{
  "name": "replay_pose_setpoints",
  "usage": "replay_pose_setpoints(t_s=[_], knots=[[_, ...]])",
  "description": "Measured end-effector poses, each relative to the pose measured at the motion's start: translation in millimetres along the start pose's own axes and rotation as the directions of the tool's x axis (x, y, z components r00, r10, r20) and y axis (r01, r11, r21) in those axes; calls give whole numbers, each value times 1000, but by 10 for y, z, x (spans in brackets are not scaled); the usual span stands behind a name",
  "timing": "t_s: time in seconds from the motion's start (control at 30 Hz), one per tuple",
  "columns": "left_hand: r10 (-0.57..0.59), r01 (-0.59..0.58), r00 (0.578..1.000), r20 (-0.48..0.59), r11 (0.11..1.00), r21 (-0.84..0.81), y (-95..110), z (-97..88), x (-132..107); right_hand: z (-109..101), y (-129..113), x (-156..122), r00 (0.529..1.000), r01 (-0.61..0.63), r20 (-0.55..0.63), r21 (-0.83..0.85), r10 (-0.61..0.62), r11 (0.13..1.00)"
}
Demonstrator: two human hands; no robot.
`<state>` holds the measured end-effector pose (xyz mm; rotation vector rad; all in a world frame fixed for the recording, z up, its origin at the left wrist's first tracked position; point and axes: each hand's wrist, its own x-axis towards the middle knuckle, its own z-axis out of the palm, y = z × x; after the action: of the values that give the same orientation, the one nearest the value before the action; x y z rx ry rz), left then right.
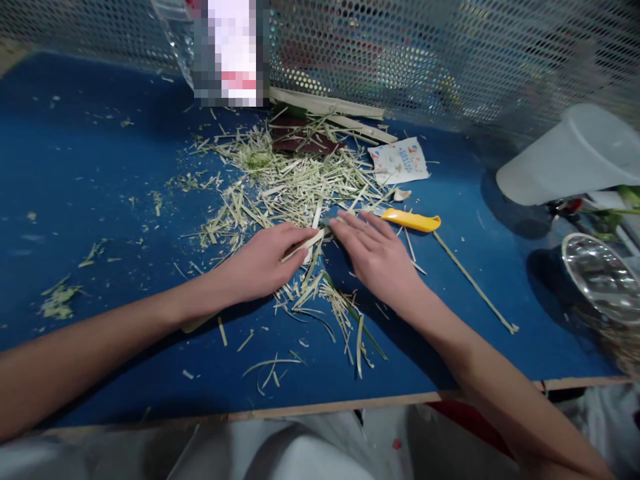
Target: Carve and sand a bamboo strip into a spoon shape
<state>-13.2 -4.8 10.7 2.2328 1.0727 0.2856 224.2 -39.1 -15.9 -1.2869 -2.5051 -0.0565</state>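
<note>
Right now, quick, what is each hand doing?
Left hand: closed on a pale strip.
Right hand: open, fingers flat, tips at the strip's end.

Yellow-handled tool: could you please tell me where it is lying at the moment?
In the head view, the yellow-handled tool lies on the blue table just beyond the right hand's fingertips, near the printed packet.
</note>
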Motion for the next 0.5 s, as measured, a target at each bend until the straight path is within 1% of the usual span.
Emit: replay_pose_setpoints(t_s=[0.07, 0.1, 0.13, 0.23, 0.3, 0.43, 0.5], knots=[[2, -2, 1000, 3, 1000, 7, -5, 0, 2, -2, 55, 7, 997, -68, -23, -40, 67, 997], [-2, 2, 1000, 4, 1000, 11, -5, 0, 3, 0, 61, 6, 996, -82, -28, -45, 80, 996], [-6, 6, 1000, 4, 1000, 12, -3, 0, 4, 1, 51, 2, 997, -72, -23, -41, 71, 997], [-11, 11, 1000, -2, 1000, -3, 4, 0, 3, -2, -27, -15, 999, 33, 9, -1, -33, 999], [-7, 7, 1000, -7, 1000, -16, 4, 2, 1, -6, -32, -23, 998, 55, 22, -1, -55, 999], [-29, 29, 1000, -4, 999, -17, 10, -1, 2, -1, 114, -28, 996, -92, -16, -77, 91, 993], [-49, 49, 999, -3, 999, -20, 21, -10, 6, 2, 169, -34, 993, -117, -14, -79, 117, 990]])
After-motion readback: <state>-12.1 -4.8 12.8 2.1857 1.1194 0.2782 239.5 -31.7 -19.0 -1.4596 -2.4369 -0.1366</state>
